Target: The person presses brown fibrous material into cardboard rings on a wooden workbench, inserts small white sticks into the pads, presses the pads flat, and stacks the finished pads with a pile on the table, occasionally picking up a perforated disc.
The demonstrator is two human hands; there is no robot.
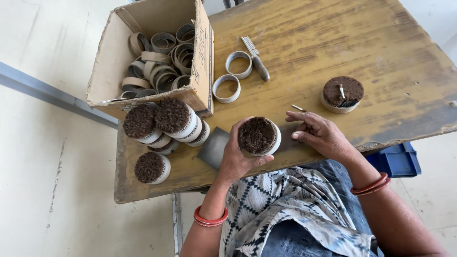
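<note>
My left hand (236, 159) grips a white ring packed with dark brown fibre (258, 136), held tilted above the near edge of the worn wooden table (304, 43). My right hand (320, 134) rests on the table just right of it, fingers spread, holding nothing. A small stick (299, 108) lies just beyond its fingertips. Another filled ring (342, 93) with a small tool stuck in its top sits further right.
A cardboard box (109, 62) of empty rings stands at the back left. Several filled rings (164, 124) are stacked in front of it, with one more (152, 167) nearer. Two empty rings (232, 76), a small brush (255, 58) and a dark flat pad (213, 146) lie mid-table. A blue crate (397, 159) sits under the right edge.
</note>
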